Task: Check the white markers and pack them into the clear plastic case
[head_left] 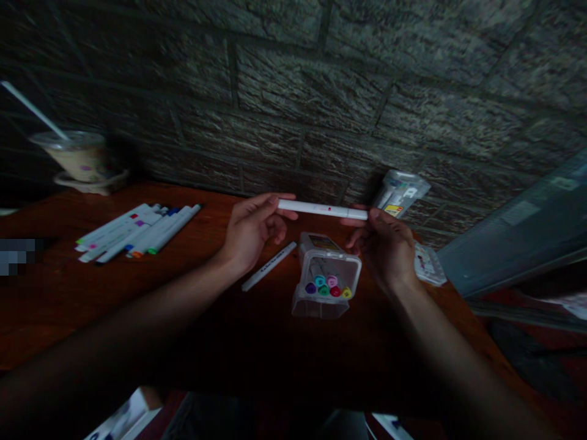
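One white marker spans nearly level over the wooden table, near the clear plastic case, its ends pinched by fingertips of my left hand and right hand. Judged risk: uneven grip could drop it; opposed pulling could part the cap.

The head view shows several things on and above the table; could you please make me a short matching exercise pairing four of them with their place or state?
Things:
1. Raised marker
2. Marker with dark lettering
3. Drink cup
4. Middle clear case

Places and states:
A. Open, with coloured marker ends showing
B. Near the wall, with a slanting straw
C. Spanning from the left hand to the right hand
D. Lying singly on the table

Pairs: 1-C, 2-D, 3-B, 4-A
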The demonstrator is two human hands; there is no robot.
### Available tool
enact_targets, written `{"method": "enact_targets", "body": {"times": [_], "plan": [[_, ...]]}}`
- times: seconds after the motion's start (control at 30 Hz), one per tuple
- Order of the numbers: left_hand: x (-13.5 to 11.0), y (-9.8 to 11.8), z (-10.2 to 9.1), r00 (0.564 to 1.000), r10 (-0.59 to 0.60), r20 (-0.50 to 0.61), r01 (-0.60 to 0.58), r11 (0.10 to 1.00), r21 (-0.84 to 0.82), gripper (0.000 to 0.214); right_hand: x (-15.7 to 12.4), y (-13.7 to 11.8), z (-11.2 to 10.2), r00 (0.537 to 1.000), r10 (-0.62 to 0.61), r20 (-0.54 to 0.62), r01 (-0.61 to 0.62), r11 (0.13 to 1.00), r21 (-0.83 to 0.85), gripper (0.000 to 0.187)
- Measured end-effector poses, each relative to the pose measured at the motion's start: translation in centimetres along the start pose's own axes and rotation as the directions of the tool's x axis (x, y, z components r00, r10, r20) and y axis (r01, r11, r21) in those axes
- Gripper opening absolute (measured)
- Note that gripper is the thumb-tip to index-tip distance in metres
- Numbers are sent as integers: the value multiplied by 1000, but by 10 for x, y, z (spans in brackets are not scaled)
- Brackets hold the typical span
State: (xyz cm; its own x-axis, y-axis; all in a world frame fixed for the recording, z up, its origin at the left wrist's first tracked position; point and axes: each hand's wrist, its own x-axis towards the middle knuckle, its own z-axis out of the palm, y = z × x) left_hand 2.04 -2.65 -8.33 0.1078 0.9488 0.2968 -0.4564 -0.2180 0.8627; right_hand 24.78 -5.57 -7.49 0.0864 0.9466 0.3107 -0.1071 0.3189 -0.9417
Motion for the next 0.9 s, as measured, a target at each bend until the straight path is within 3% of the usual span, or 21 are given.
{"method": "enact_targets", "body": {"times": [0.43, 0.9], "plan": [[0, 1, -1, 1000, 8, 14, -8, 1000, 25, 20, 1, 4, -2, 1000, -23, 0, 23, 1000, 17, 23], [1, -5, 0, 995, 96, -7, -94, 986, 136, 24, 0, 7, -2, 997, -72, -18, 70, 994, -83, 26]]}}
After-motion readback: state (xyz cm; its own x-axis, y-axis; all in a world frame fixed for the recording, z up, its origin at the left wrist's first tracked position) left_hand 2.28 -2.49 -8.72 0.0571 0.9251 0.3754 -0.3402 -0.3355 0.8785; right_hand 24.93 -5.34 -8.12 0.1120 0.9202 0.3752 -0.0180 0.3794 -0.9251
